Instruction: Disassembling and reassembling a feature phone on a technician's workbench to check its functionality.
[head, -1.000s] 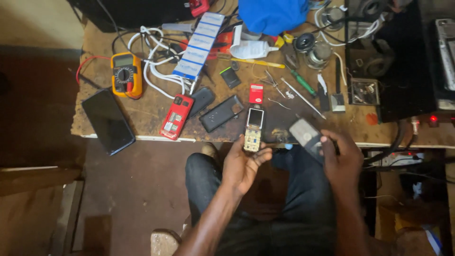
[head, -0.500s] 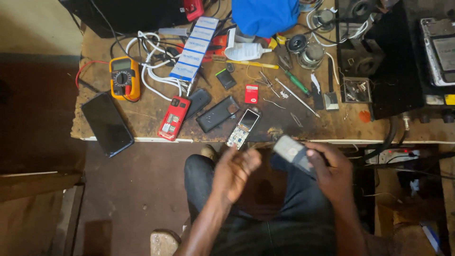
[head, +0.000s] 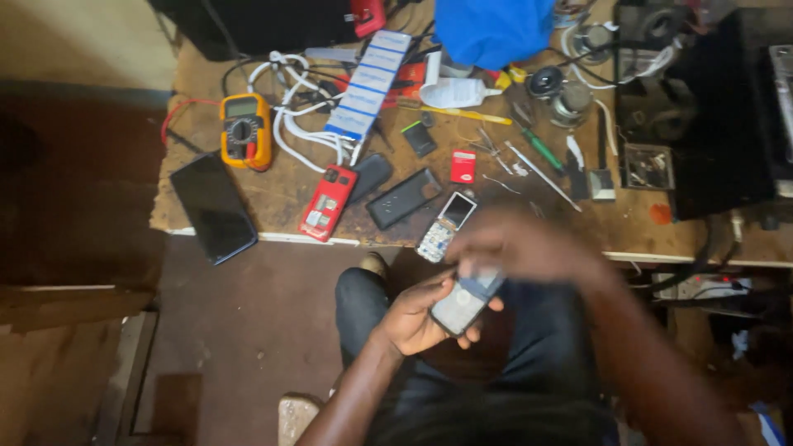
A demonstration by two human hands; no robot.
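I see the left hand (head: 417, 318) low over the lap, palm turned up, fingers curled under a grey phone part (head: 464, 301) and holding it. The right hand (head: 520, 246) is at its 1 o'clock, blurred, touching the upper end of the part; its grip I cannot tell. At 12 o'clock, a small keypad phone (head: 444, 225) lies on the workbench (head: 281, 198) edge.

Scuffed brown wooden counter (head: 281, 192) is running across the top, its pale front edge showing wear. Dull reddish-brown floor (head: 248, 314) is lying below in dim light. Pale yellowish wall (head: 74, 37) is showing at upper left.
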